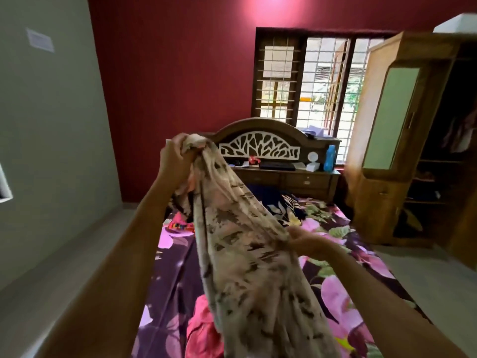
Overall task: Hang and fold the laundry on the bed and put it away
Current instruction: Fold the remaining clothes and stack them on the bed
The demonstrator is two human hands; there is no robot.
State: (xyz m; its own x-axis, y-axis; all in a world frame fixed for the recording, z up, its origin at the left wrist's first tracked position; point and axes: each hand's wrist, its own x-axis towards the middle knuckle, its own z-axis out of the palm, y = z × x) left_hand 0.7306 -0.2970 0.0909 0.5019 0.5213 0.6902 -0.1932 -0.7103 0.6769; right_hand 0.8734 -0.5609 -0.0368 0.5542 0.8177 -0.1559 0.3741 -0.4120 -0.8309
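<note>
A long beige cloth with dark blotchy print (247, 254) hangs in the air over the bed (170, 285). My left hand (175, 161) is raised high and grips its bunched top end. Lower and to the right, my right hand (307, 241) pinches the cloth's right edge. The rest of the cloth drapes down toward me, past the bottom of the frame. A pink-red garment (204, 329) lies on the purple floral bedsheet under the cloth. A small multicoloured piece of clothing (179, 224) lies at the bed's left side, partly hidden behind the cloth.
A wooden wardrobe (387, 140) stands open to the right of the bed, with shelves and hanging clothes inside. The carved headboard (258, 146) has a shelf holding a blue bottle (330, 157) and small items. Grey floor runs along both sides of the bed.
</note>
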